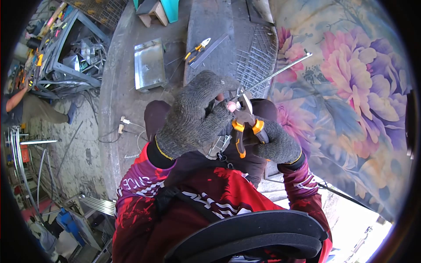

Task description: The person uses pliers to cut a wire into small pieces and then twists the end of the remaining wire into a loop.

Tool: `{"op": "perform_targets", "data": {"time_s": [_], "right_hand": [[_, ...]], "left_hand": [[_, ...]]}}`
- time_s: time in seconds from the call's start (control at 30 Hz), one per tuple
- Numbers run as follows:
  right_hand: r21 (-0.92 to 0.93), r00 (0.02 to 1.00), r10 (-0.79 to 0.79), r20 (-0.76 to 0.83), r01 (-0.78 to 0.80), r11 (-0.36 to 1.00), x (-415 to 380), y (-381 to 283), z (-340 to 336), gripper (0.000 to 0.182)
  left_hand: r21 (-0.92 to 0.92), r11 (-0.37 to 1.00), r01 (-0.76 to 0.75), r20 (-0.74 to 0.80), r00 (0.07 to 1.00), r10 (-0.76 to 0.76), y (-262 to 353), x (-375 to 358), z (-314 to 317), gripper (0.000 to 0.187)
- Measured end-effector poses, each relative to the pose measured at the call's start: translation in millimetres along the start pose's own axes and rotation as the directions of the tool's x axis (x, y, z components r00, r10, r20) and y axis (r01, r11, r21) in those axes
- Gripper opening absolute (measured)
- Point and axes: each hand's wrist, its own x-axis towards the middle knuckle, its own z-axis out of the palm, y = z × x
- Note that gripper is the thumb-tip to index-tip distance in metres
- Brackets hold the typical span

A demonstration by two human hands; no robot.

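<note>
My left hand (197, 114), in a grey knit glove with bare fingertips, is closed around the near end of a thin metal rod (280, 71). The rod slants away up to the right, over the wire mesh and the floral cloth. In my right hand (279, 142), also gloved, is a pair of pliers (248, 117) with orange and black handles. The handles are spread apart, with the palm around the right one. The jaws point up beside the left fingertips and overlap the rod's near end.
A second pair of pliers (197, 50) lies on a board (207, 17) beside a flat metal strip (209, 51). A sheet-metal box (149, 65) is to the left, wire mesh (255, 59) ahead, floral cloth (337, 101) at right. Another person (39, 107) is far left near a metal rack (83, 72).
</note>
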Motion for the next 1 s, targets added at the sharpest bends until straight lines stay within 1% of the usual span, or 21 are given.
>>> {"op": "perform_targets", "data": {"time_s": [0.1, 0.17, 0.27, 0.4, 0.47, 0.5, 0.6, 0.67, 0.7, 0.77, 0.8, 0.87, 0.9, 0.97, 1.0], "right_hand": [[-0.044, 0.999, 0.022, -0.040, -0.024, 0.999, -0.5, -2.3, 1.6, 0.057], [-0.208, 0.997, 0.001, -0.077, -0.017, 0.978, -3.0, -7.4, 3.4, 0.056], [-0.262, 0.996, -0.020, -0.082, -0.003, 0.965, -2.0, -14.3, 7.4, 0.054], [-0.258, 0.996, -0.043, -0.073, 0.023, 0.966, -2.6, -12.0, 6.1, 0.054], [-0.250, 0.996, 0.038, -0.079, -0.056, 0.967, -3.4, -14.1, 6.4, 0.053], [-0.251, 0.996, 0.038, -0.078, -0.056, 0.966, -3.5, -12.2, 5.8, 0.053], [-0.248, 0.997, -0.008, -0.080, -0.012, 0.969, -2.1, -10.3, 6.6, 0.053], [-0.241, 0.990, -0.074, -0.117, 0.044, 0.970, -0.1, -19.5, 13.1, 0.042], [-0.241, 0.990, -0.073, -0.116, 0.043, 0.970, -0.4, -17.7, 12.0, 0.042], [-0.203, 0.998, -0.022, -0.062, 0.009, 0.979, -1.1, -12.2, 8.5, 0.053], [-0.204, 0.998, -0.023, -0.062, 0.009, 0.979, -0.9, -13.4, 8.7, 0.053], [-0.303, 0.997, -0.023, -0.079, -0.002, 0.953, 0.3, -17.2, 9.6, 0.047], [-0.304, 0.997, -0.025, -0.078, 0.000, 0.953, 0.3, -15.5, 8.1, 0.047], [-0.119, 0.999, -0.049, 0.016, 0.050, 0.992, -0.9, -9.7, 3.7, 0.040], [-0.119, 0.999, -0.049, 0.017, 0.051, 0.992, -0.5, -10.8, 5.2, 0.040]], "left_hand": [[-0.045, 0.999, -0.024, -0.015, 1.000, 0.023, -2.5, 0.9, 2.8, 0.035], [-0.034, 0.998, 0.050, 0.053, 0.997, -0.048, 1.8, 1.3, -0.4, 0.034], [-0.080, 0.997, 0.020, 0.051, 0.999, -0.016, -1.8, 2.2, 1.5, 0.035], [-0.127, 0.991, 0.032, 0.050, 0.998, -0.026, 1.3, 3.9, 0.3, 0.036], [-0.121, 0.993, -0.010, 0.036, 0.999, 0.014, 2.9, 4.2, -0.3, 0.030], [-0.121, 0.993, -0.010, 0.036, 0.999, 0.014, 2.0, 4.4, -0.4, 0.030], [-0.155, 0.987, -0.031, 0.050, 0.998, 0.039, -0.8, 5.6, -2.0, 0.028], [-0.246, 0.969, 0.037, 0.087, 0.996, -0.016, 0.0, 5.2, -3.2, 0.027], [-0.246, 0.969, 0.037, 0.086, 0.996, -0.016, -2.1, 5.2, -3.3, 0.027], [-0.310, 0.951, 0.005, 0.097, 0.995, 0.027, -8.5, 5.5, -3.3, 0.026], [-0.309, 0.951, 0.004, 0.096, 0.995, 0.027, -7.5, 5.8, -4.3, 0.026], [-0.309, 0.948, 0.082, 0.151, 0.988, -0.037, -3.5, 7.3, -8.3, 0.026], [-0.308, 0.948, 0.081, 0.150, 0.988, -0.035, -2.0, 7.7, -10.7, 0.026], [-0.334, 0.906, 0.261, 0.246, 0.952, -0.184, -0.2, 8.1, -13.8, 0.035], [-0.334, 0.906, 0.261, 0.246, 0.952, -0.184, -2.7, 8.3, -12.3, 0.035]]}}
